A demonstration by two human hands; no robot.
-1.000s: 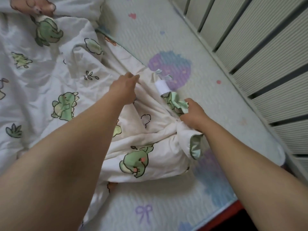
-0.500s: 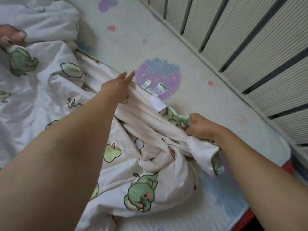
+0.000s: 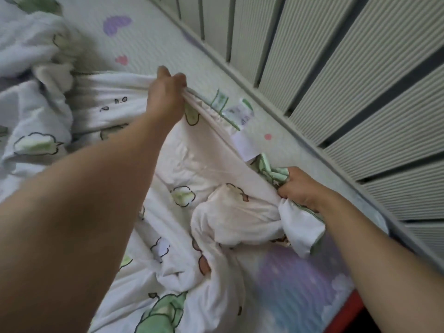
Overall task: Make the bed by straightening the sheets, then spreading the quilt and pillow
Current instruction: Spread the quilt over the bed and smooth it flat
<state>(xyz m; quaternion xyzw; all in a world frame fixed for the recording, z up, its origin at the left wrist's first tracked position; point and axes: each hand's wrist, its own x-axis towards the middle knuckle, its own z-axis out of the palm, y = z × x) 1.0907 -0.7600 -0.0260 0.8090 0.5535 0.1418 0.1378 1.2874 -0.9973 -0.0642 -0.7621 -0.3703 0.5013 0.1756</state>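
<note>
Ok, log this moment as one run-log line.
stage: spreading quilt | left hand: grips quilt edge | right hand: grips quilt corner | edge stretched between hands | middle bunched

The quilt (image 3: 211,169) lies bunched on the sheet (image 3: 149,44) in front of me and spreads off to my left. My left hand (image 3: 165,97) grips its edge farther away, and my right hand (image 3: 300,188) grips it nearer, to the right. The tags (image 3: 237,111) hang from that edge between my hands, toward the slatted panel (image 3: 336,80) along the sheet's right side.
</note>
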